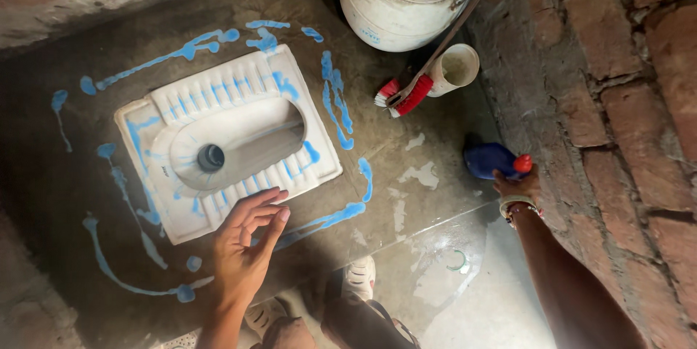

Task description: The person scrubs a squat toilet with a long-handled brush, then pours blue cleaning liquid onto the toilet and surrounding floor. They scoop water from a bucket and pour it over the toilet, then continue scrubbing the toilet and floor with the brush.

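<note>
Fingers (263, 207) of the left hand (243, 251) are spread loose and open, holding nothing, hovering just over the near rim of the white squat toilet pan (218, 138), at about seven o'clock in the view; whether they touch the ceramic I cannot tell. At about four o'clock the right hand (517, 188) is closed around the blue bottle (488, 159) with a red cap, which rests on or close to the concrete floor (406, 131) just beside the brick wall (624, 102). As for the work, blue cleaning liquid (335, 99) already lies in streaks across the pan's ribbed footrests and bowl and in long trails on the floor all round it, so the spreading of cleaner looks done. The streaks look sharp and unsmeared, which suggests no scrubbing yet, and no rinse water shows on them. A red-and-white brush (406, 95) with a long handle lies untouched at about one o'clock, beside a small white mug (456, 67) and below a large white bucket (406, 1). At six o'clock, the person's sandalled feet (356, 280) stand on the floor's paler part.
</note>
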